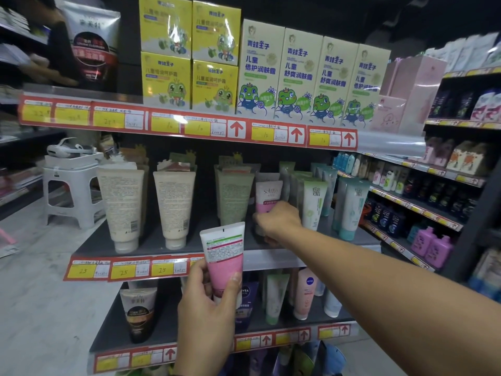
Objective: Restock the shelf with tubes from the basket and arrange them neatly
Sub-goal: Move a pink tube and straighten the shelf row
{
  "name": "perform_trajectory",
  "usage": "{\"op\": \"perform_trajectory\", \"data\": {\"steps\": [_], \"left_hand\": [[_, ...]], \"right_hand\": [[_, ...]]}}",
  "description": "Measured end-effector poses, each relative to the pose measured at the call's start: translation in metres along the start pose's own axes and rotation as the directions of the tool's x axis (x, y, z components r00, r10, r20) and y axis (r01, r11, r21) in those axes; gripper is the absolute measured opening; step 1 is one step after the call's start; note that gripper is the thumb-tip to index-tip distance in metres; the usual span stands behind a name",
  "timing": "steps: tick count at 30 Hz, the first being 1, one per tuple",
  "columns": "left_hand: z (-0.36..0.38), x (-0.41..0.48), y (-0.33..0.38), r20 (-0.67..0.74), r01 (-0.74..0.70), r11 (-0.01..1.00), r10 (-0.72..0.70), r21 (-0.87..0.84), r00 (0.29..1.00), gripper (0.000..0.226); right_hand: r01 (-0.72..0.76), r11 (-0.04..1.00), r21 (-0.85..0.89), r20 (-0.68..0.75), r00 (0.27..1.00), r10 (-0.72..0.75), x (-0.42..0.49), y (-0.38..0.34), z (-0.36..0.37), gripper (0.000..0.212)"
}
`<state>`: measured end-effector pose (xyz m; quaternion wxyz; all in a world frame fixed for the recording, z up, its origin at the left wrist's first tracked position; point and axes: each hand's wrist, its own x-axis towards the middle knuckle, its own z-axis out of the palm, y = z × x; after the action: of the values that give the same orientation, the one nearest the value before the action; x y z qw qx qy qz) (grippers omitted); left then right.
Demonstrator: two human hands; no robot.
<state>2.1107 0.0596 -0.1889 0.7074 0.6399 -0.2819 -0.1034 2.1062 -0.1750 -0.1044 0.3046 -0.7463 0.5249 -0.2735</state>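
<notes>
**Current step: placing and aligning stock on the middle shelf.**

- The right hand reaches far into the middle shelf. Its fingers are curled round the lower part of a pink Softto tube, which stands on the shelf with its printed front facing out. The cap end is hidden behind the hand.
- The left hand holds a second pink-and-white tube near the camera, in front of the price-label rail. The thumb and fingers are closed round the tube's lower half. The tube is upright and slightly tilted, with its back label facing the viewer.
- The Softto tube stands between a pale green tube on its left and a row of green-and-white tubes on its right. Two cream tubes stand further left.
- The basket cannot be identified in this view.

**Next move, as judged:**

1. Square the Softto tube in its lane and release it.
2. Turn the held tube so that its front faces out.
3. Set it cap down directly in front of the Softto tube.
4. Keep it clear of the neighbouring rows, since tubes standing on their caps are likely to tip easily.
</notes>
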Motion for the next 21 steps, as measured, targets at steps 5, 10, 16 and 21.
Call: {"op": "perform_trajectory", "data": {"steps": [5, 10, 16, 21], "left_hand": [[-0.002, 0.001, -0.003, 0.001, -0.002, 1.0, 0.002, 0.003, 1.0, 0.035], [-0.002, 0.005, -0.007, 0.007, -0.002, 1.0, 0.002, 0.003, 1.0, 0.034], [0.004, 0.007, -0.006, 0.014, 0.011, 1.0, -0.011, -0.002, 1.0, 0.041], [0.011, 0.0, -0.003, 0.083, 0.037, 0.999, -0.038, 0.01, 0.996, 0.036]], "right_hand": [[-0.044, 0.999, -0.026, -0.042, 0.998, 0.043, 0.009, 0.004, 0.004, 0.055], [-0.106, 0.99, 0.093, 0.033, 0.994, 0.104, 0.0, -0.002, -0.006, 0.05], [0.028, 0.995, 0.094, -0.039, 0.999, -0.025, -0.035, -0.013, -0.039, 0.042], [0.297, 0.953, 0.065, 0.241, 0.922, -0.304, -0.098, -0.014, -0.081, 0.061]]}}
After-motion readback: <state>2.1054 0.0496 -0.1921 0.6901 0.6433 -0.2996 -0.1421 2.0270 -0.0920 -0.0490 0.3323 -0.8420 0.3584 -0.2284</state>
